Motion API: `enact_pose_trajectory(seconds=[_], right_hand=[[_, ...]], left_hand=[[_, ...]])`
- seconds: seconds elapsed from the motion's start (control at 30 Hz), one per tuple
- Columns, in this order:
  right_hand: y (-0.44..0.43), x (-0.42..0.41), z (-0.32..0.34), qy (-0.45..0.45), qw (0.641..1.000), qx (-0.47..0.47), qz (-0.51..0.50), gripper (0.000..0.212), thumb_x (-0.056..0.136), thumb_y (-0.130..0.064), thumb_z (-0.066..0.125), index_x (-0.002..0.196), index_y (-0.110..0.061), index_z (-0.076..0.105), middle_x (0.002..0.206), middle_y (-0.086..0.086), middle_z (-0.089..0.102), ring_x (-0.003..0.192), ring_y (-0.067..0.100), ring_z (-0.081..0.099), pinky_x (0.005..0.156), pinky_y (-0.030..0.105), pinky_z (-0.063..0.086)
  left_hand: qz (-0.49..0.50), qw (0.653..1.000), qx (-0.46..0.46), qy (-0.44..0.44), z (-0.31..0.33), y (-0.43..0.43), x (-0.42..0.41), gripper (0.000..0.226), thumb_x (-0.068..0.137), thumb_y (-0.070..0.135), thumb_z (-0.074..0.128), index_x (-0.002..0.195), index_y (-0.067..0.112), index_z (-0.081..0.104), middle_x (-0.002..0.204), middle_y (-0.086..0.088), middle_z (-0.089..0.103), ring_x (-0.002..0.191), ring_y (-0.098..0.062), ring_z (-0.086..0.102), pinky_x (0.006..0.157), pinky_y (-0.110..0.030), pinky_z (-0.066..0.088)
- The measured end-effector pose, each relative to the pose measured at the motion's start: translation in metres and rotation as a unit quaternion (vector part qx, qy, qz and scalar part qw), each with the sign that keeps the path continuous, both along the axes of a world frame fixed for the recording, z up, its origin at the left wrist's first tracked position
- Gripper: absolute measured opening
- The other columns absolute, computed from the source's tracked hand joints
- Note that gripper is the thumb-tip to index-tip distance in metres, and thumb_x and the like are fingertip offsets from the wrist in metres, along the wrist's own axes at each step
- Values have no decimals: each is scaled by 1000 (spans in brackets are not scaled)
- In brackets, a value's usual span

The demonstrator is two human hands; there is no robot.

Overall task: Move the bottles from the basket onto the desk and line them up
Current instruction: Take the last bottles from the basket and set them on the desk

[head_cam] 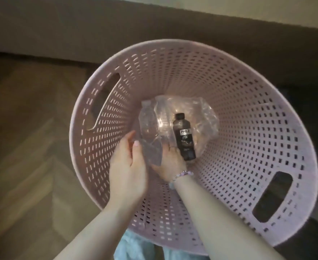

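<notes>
While both hands reach into the pink basket (248, 91), no bottle shows outside it. Item one: clear bottle (147, 124), lying at the basket's left, cap pointing away from the person; left hand (128, 166) grips its near end, thumb on top. Right hand (168, 162) lies against the same end with its fingers hidden, so its grip cannot be told. Item two: dark bottle (184, 136), lying just beside the right hand. Item three: crumpled clear plastic (197, 113) beneath, bag or bottle unclear. Judged barely begun: lifting out, placing and lining up all remain.
</notes>
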State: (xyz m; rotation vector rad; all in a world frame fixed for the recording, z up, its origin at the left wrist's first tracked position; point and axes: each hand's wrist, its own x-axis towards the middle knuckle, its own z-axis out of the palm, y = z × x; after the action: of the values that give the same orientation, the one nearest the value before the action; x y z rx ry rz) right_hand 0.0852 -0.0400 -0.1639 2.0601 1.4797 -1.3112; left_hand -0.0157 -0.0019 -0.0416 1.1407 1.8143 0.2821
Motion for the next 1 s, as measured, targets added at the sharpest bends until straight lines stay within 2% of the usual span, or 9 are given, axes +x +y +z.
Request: enact_pose_trajectory(seconds=[0.1, 0.2, 0.3, 0.47, 0.57, 0.67, 0.83, 0.9, 1.0], right_hand=[[-13, -5, -32, -16, 1000, -7, 5, 92, 79, -44, 69, 146, -10, 17, 130, 15, 49, 120, 28, 48, 93, 38, 45], [-21, -10, -51, -29, 999, -14, 9, 92, 80, -39, 71, 146, -10, 15, 130, 14, 50, 122, 28, 46, 96, 38, 42], [-25, -13, -66, -52, 998, -1, 22, 75, 85, -32, 65, 142, -9, 21, 133, 10, 48, 126, 25, 43, 98, 36, 39], [-24, -13, -73, -15, 999, 9, -27, 82, 77, -41, 71, 142, -12, 28, 136, 8, 49, 128, 24, 43, 105, 39, 33], [-25, -12, -64, 6, 993, 19, -118, 73, 69, -37, 76, 132, -16, 45, 124, 5, 59, 115, 25, 57, 97, 38, 46], [-26, 4, -43, 17, 968, 16, -248, 73, 60, -31, 80, 124, -15, 50, 116, 5, 61, 106, 24, 60, 89, 40, 52], [-20, 55, 4, -8, 912, 5, -411, 58, 60, -24, 80, 110, -20, 50, 102, -1, 65, 91, 20, 64, 83, 39, 55], [-14, 74, 27, -3, 896, 13, -445, 52, 60, -21, 80, 100, -24, 48, 93, -4, 65, 82, 15, 63, 74, 33, 54], [-7, 93, 60, 21, 881, 19, -472, 49, 62, -16, 79, 98, -24, 47, 85, -9, 61, 75, 9, 60, 60, 23, 44]], left_hand=[[-59, 998, 27, 26, -22, -10, -12, 41, 98, 36, 30, 132, 23, 46, 123, 13, 49, 114, -3, 42, 95, -22, 29], [-91, 994, 31, 43, -33, -13, -26, 46, 94, 40, 26, 132, 24, 47, 121, 16, 48, 114, 0, 41, 95, -23, 28], [-154, 986, 37, 61, -36, -15, -31, 52, 89, 40, 23, 131, 21, 48, 124, 8, 52, 118, -9, 43, 96, -25, 29], [-207, 974, 21, 87, -41, -16, -30, 54, 89, 39, 20, 130, 19, 48, 125, -1, 54, 118, -18, 45, 93, -25, 29], [-205, 975, 19, 84, -39, -16, -32, 55, 89, 39, 20, 131, 17, 48, 125, -1, 54, 118, -17, 45, 94, -25, 30], [-211, 974, 8, 79, -34, -15, -32, 57, 88, 41, 19, 133, 17, 46, 127, 0, 52, 120, -15, 42, 94, -23, 27], [-202, 974, 1, 103, -38, -11, -26, 42, 98, 31, 29, 132, 12, 47, 128, -6, 54, 120, -22, 46, 98, -31, 33], [-205, 971, 1, 122, -44, -9, -20, 38, 99, 24, 35, 132, 9, 47, 128, -9, 54, 119, -24, 48, 99, -34, 35], [-196, 971, -5, 137, -61, -4, -7, 37, 100, 24, 35, 130, 7, 48, 127, -12, 54, 117, -27, 49, 97, -36, 37]])
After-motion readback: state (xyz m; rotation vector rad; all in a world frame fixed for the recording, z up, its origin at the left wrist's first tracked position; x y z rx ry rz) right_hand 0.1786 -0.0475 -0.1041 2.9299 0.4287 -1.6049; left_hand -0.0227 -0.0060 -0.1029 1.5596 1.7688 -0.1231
